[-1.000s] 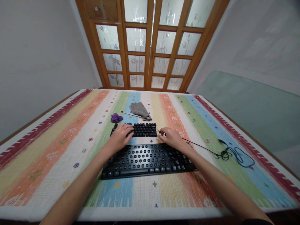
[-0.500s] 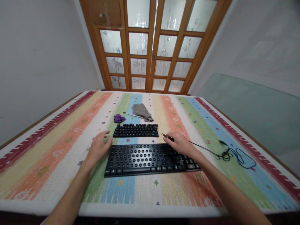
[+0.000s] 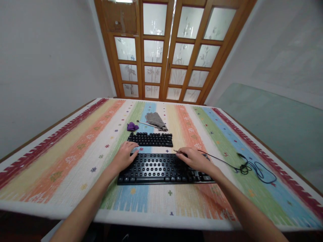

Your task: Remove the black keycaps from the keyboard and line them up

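Keycaps (image 3: 150, 139) behind the keyboard (image 3: 151, 167) could be scattered if brushed by the left hand (image 3: 123, 155), spread open at its left end. A tool (image 3: 178, 152) is pinched in the right hand (image 3: 194, 158).

A striped fabric tablecloth (image 3: 156, 195) carries maroon, yellow, orange, white, green and blue bands, with tiny multicoloured flowers and crosses. The black rectangular plastic keyboard base (image 3: 153, 168) is plain beside it; black square keycaps (image 3: 151, 139), a crumpled purple cloth (image 3: 132, 126) and a frayed grey cloth (image 3: 155, 120) lie farther.
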The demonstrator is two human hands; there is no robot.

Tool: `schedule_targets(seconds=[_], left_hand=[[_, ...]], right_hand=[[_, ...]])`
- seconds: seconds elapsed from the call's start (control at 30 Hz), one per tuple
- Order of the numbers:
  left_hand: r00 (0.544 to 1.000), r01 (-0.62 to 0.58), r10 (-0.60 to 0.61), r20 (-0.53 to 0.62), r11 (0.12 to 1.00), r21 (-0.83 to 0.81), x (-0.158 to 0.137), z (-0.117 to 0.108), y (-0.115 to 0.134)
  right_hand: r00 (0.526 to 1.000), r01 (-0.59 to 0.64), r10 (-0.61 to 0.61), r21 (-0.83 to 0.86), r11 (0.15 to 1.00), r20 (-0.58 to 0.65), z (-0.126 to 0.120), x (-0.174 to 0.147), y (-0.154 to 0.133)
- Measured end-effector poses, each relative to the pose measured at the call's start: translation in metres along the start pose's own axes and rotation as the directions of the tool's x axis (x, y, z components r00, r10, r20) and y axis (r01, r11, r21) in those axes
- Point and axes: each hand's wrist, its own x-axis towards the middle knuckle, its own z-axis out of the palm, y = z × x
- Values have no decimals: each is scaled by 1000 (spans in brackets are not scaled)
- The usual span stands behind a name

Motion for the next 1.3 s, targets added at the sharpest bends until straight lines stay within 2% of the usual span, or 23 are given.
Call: schedule_targets(seconds=[0.1, 0.23, 0.43, 0.8, 1.3], left_hand=[[993, -94, 90, 82, 995, 41, 14, 7, 9], [973, -170, 151, 175, 980, 102, 28, 17, 17], [953, -241, 200, 229, 956, 169, 40, 23, 23], [940, -254, 202, 275, 952, 171, 44, 25, 24], [944, -232, 188, 270, 963, 139, 42, 26, 22]], right_hand=[[1000, 13, -13, 4, 1000, 0, 1, -2, -2], [1000, 13, -13, 3, 1000, -12, -1, -5, -4], [1000, 2, -2, -2, 1000, -3, -2, -11, -2], [1000, 18, -17, 36, 999, -11, -1, -11, 0], [999, 32, -31, 49, 998, -11, -2, -9, -1]])
